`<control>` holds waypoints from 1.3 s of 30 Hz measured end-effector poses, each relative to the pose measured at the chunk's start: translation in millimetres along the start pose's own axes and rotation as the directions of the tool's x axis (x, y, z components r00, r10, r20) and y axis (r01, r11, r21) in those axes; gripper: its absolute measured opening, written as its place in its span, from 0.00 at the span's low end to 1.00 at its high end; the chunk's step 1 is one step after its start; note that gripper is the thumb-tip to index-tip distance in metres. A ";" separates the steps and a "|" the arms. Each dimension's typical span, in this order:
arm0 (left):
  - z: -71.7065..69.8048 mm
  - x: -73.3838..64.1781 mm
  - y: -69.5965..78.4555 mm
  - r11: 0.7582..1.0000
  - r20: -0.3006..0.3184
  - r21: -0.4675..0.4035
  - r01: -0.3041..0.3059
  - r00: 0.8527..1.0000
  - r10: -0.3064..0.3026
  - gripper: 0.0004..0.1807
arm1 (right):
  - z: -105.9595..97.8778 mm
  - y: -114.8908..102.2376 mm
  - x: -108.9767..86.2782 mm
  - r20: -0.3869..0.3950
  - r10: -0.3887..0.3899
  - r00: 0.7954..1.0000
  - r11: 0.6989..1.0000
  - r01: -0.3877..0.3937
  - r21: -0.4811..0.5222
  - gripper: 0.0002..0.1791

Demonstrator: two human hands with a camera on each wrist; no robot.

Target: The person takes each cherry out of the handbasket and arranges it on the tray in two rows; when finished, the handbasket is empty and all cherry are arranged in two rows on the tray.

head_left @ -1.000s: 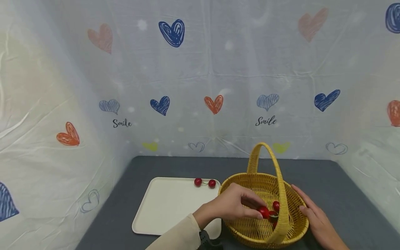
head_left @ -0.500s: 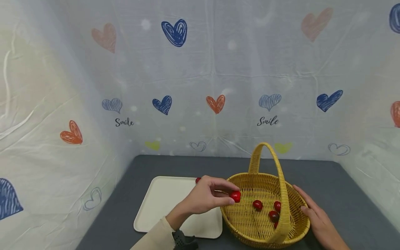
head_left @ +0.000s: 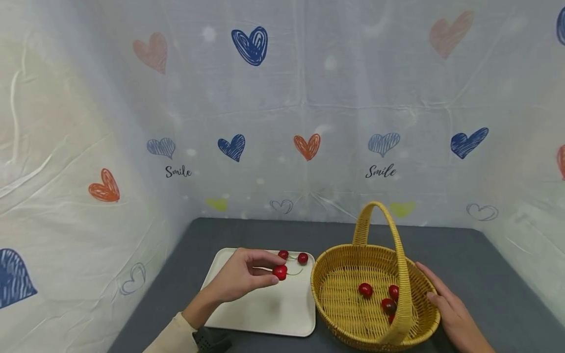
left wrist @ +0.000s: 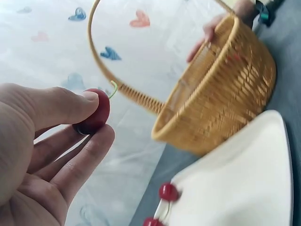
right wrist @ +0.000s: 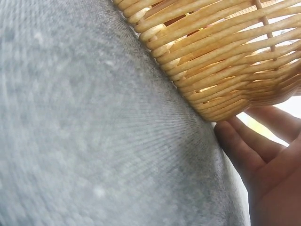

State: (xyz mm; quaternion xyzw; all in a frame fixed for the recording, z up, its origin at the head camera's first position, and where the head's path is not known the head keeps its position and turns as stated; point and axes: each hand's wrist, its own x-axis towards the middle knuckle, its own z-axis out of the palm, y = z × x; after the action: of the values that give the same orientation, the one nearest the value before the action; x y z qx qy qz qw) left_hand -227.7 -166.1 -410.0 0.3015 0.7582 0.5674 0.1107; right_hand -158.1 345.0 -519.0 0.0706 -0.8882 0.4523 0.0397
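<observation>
My left hand (head_left: 249, 277) pinches a red cherry (head_left: 280, 272) by thumb and fingertips, over the right part of the cream tray (head_left: 265, 314). In the left wrist view, a short green stem sticks out from the held cherry (left wrist: 96, 113). Two stemmed cherries (head_left: 302, 258) lie at the tray's back right corner. My right hand (head_left: 456, 314) holds the right side of the yellow wicker basket (head_left: 340, 314), its thumb over the rim and its fingers along the outer wall. Inside the basket are several cherries (head_left: 365, 290), partly hidden by the handle.
The basket's tall arched handle (head_left: 399, 255) rises over its right half. Tray and basket stand side by side on a dark grey table (head_left: 247, 233). A pale curtain (head_left: 265, 98) printed with hearts hangs behind and at both sides.
My left hand has lifted the cherry out of the basket and carried it left over the tray. Another cherry inside the basket has come into sight. My right hand stays at the basket.
</observation>
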 end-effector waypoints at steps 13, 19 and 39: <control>-49.2 -29.5 -22.3 0.997 -0.153 0.058 0.056 0.987 -0.047 0.20 | -2.1 0.7 -1.8 -0.020 -0.023 1.000 1.000 0.023 -0.006 0.31; -61.6 -19.3 -41.3 0.988 -0.200 0.106 0.108 0.976 -0.085 0.18 | -4.3 4.0 -1.8 -0.029 -0.037 0.999 0.999 0.037 -0.017 0.31; -48.6 36.3 -99.4 0.928 -0.283 0.300 0.222 0.950 -0.136 0.17 | 0.1 -0.3 -0.4 0.002 -0.016 1.000 0.997 0.016 0.070 0.31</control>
State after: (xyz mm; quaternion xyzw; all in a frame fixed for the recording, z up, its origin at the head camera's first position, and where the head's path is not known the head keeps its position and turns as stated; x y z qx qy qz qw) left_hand -314.2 -200.8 -479.7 0.1686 0.8744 0.4548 0.0117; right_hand -157.7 344.7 -518.9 0.0795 -0.8713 0.4827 0.0398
